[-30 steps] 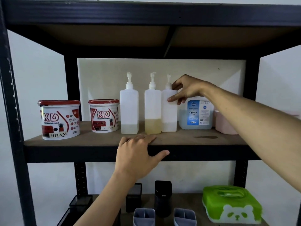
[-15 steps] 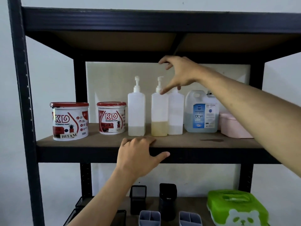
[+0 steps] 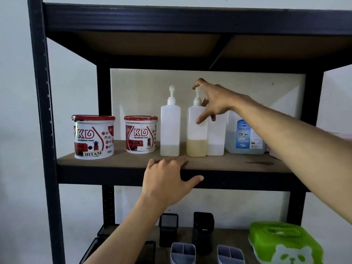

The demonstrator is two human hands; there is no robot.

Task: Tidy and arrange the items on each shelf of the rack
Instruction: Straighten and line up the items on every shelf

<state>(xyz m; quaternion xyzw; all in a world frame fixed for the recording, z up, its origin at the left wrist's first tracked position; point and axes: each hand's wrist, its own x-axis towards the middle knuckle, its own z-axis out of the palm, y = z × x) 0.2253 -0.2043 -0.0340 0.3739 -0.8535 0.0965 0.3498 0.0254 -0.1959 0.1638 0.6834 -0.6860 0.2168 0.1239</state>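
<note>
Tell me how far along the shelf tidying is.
Looks done: two paint tubs and pump bottles stand in a row. In hand: right hand at the yellow-liquid bottle's pump; left hand rests on the shelf edge. Left: probably the lower shelf's organizers.

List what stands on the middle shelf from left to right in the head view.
Large paint tub → smaller paint tub → clear pump bottle → yellow-liquid pump bottle → third white bottle → lens cleaner jug.
</note>
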